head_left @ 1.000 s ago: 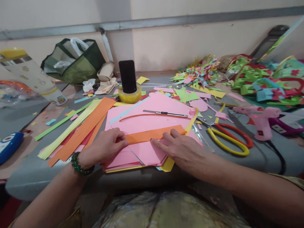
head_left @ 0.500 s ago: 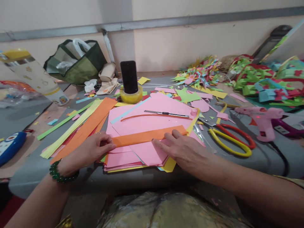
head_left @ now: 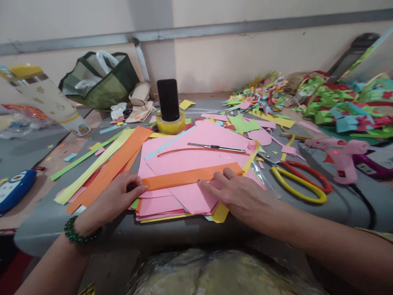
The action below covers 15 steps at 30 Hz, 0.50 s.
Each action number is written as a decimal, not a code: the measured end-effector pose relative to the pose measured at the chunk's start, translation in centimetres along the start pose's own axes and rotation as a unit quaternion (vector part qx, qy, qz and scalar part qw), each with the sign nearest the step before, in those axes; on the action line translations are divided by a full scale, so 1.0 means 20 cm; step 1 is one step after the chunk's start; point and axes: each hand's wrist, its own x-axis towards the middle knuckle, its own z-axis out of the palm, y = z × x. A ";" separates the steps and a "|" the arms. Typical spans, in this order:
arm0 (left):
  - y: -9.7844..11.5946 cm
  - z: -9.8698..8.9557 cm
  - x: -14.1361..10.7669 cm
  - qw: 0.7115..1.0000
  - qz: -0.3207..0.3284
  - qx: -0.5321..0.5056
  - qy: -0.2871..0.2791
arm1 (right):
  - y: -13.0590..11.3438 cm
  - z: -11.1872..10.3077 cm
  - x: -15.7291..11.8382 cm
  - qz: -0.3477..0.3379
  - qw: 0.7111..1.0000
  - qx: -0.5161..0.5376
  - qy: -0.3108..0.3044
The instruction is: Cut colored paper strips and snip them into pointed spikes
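My left hand [head_left: 115, 192] is drawn in to a pinch, thumb and forefinger closed on the left end of the orange strip [head_left: 181, 177], while my right hand [head_left: 236, 188] lies loosely spread, fingertips resting on the strip's other end without gripping it, probably so the paper stays flat and straight between them. The strip lies across the pink sheets [head_left: 199, 135], which seem to serve me as a smooth working pad. Just beyond it the craft knife [head_left: 215, 146] rests on the same sheets, close to both hands; scissors [head_left: 321, 198] and glue gun [head_left: 342, 151] sit to my right, presumably for easy reach, and the phone [head_left: 168, 100] stands propped in the tape roll [head_left: 172, 125]. Compared with a second ago, my left hand has moved further left, baring more orange, while my right has kept its place on the strip
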 end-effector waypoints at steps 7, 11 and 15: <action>-0.04 0.01 -0.02 1.000 0.000 0.001 0.025 | 0.01 0.00 0.00 -0.002 1.000 0.007 -0.004; -0.10 0.03 -0.03 0.997 -0.003 -0.026 0.069 | 0.00 0.00 0.00 -0.008 1.000 0.000 -0.011; -0.15 0.03 -0.05 0.993 0.010 -0.005 0.121 | 0.00 -0.02 0.01 0.007 1.000 -0.005 -0.028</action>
